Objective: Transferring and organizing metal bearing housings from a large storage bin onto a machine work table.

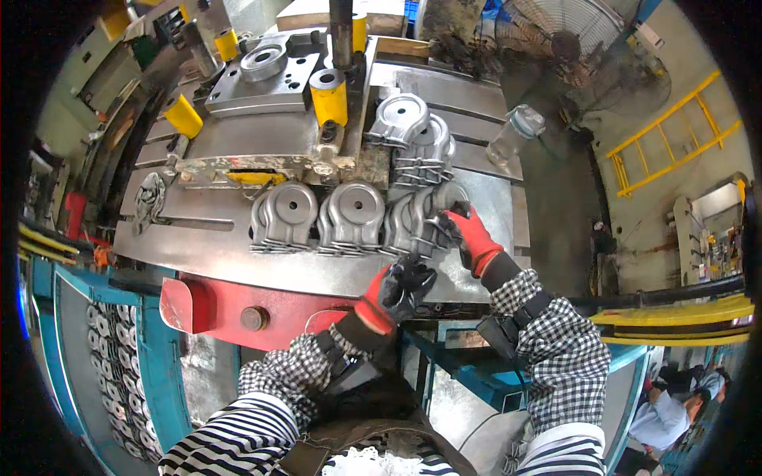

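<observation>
My right hand (470, 236), in a red and black glove, grips the edge of a stamped metal part (452, 196) at the right end of a front row. Similar parts lean there in a tilted stack. Left of it sit two upright stacks of round-topped parts with a centre hole, the middle stack (355, 208) and the left stack (292, 208). My left hand (405, 287), gloved alike, hovers at the table's front edge below the tilted stack. Its fingers are loosely bent and apart, with nothing visible in them.
Behind the row stands a press die (258, 87) with yellow posts (329, 99). Another part stack (402, 119) sits to its right, near a clear plastic jar (516, 135). A red panel (238, 313) fronts the steel table (190, 254). A rag (149, 198) lies left.
</observation>
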The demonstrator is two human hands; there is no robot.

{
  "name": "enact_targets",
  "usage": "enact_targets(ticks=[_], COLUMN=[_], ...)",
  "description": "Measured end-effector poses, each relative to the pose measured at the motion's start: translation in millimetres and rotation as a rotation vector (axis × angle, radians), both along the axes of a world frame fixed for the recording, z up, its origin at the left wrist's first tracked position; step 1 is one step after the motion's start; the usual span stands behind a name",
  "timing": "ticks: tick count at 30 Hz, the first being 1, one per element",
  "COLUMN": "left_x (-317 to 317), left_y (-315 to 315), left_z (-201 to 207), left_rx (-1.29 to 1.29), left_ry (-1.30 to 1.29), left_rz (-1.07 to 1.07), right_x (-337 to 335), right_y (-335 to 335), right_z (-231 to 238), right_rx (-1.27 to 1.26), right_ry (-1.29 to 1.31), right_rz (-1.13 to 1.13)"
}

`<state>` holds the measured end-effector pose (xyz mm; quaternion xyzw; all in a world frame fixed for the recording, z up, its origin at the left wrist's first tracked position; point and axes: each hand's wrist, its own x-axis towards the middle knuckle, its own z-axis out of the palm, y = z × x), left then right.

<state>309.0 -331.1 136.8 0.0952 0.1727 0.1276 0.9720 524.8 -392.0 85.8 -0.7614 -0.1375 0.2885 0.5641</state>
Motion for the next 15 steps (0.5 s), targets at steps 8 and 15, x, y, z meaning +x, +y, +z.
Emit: enact_targets(ticks=[8,15], left_x=[28.8,25.6], left_y=[12.4,1.7], left_z=[-48.6,-9.8], left_rx=[0.301,1.884], left_ry=[-0.192,-0.339], left_rz=[-0.118,-0.618], right_x=[-43.0,-46.7], right_y=[14.5,11.7], right_z=[64.6,61.0], right_rx=[-0.207,-0.136], right_ry=[-0.472,-0.68], right_rz=[0.224,0.275])
